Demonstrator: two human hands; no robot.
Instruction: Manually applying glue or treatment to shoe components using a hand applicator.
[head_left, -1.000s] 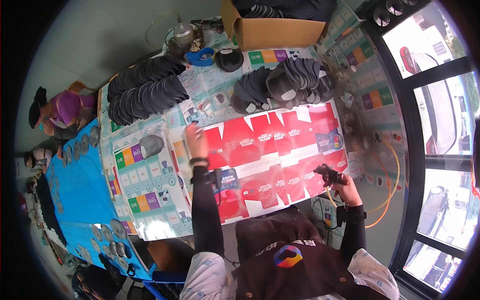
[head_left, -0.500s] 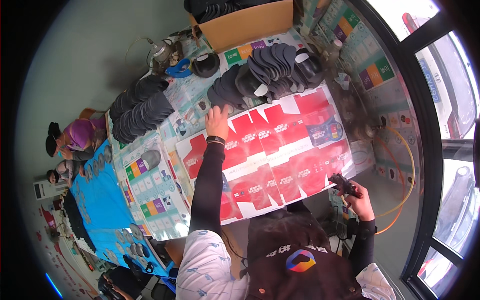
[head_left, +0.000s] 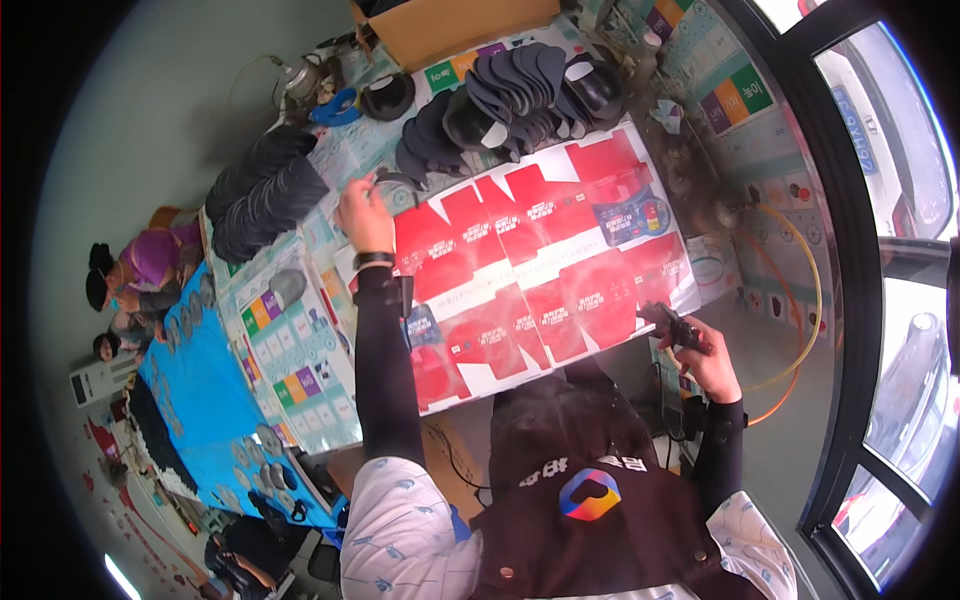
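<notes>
A long desk (head_left: pixel 700 120) runs along a wall of tall dark-framed windows (head_left: pixel 900 200), and its whole top is papered with flattened cartons. The largest is a red and white sheet of cardboard (head_left: pixel 540 270) lying flat right in front of the person, its notched flaps pointing away. Green, orange and purple printed sheets (head_left: pixel 290 350) cover the rest, and a blue cloth (head_left: pixel 200 400) covers the far left stretch, where other people sit. A brown cardboard box (head_left: pixel 450 25) stands at the back edge. Two heaps of dark shoe insoles lie on the desk: one (head_left: pixel 520 90) just behind the red sheet, the other (head_left: pixel 260 190) off to the left. An orange hose (head_left: pixel 800 300) loops down the window side.

The left hand (head_left: pixel 362 215) reaches out to the red sheet's far left corner, its grip pinched on a small dark curved piece (head_left: pixel 395 180) just off the sheet's edge. The right hand (head_left: pixel 712 360) hangs off the near right corner, fingers wrapped tight round a dark handheld tool (head_left: pixel 672 325) touching the sheet's edge.
</notes>
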